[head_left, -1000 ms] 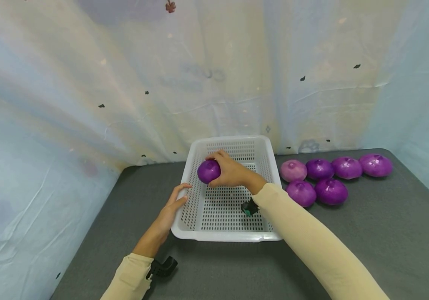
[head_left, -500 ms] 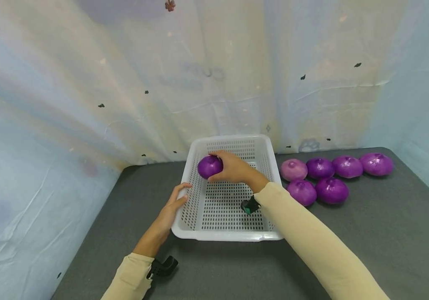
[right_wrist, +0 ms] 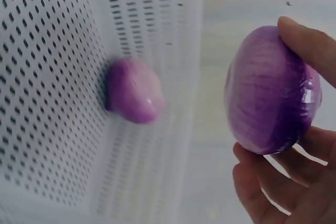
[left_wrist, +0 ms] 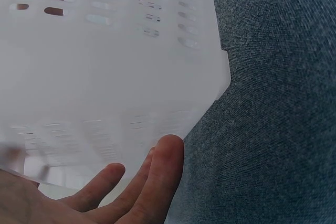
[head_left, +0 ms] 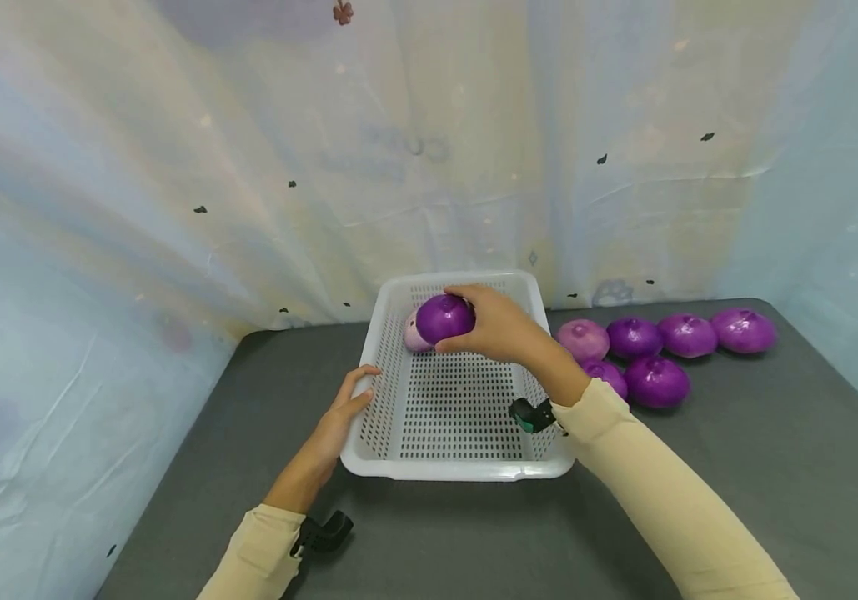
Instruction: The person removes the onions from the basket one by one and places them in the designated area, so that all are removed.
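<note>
My right hand [head_left: 499,329] grips a glossy deep-purple onion [head_left: 444,318] between thumb and fingers, above the far left part of a white perforated basket [head_left: 459,472]. In the right wrist view this held onion [right_wrist: 270,90] appears close up and shiny. A paler onion [head_left: 415,335], partly hidden behind it in the head view, lies in the basket against the left wall; the right wrist view shows this paler onion [right_wrist: 134,90] whole. My left hand [head_left: 338,421] holds the basket's left rim, with fingers [left_wrist: 163,174] against the outside of the basket wall [left_wrist: 105,82] in the left wrist view.
Several purple onions [head_left: 657,382] lie in two rows on the dark grey table [head_left: 759,467], right of the basket. A patterned pale curtain [head_left: 429,167] hangs behind the table and along its sides.
My right hand has moved right and a little up with the deep-purple onion, exposing the paler onion in the basket. The left hand stays on the rim.
</note>
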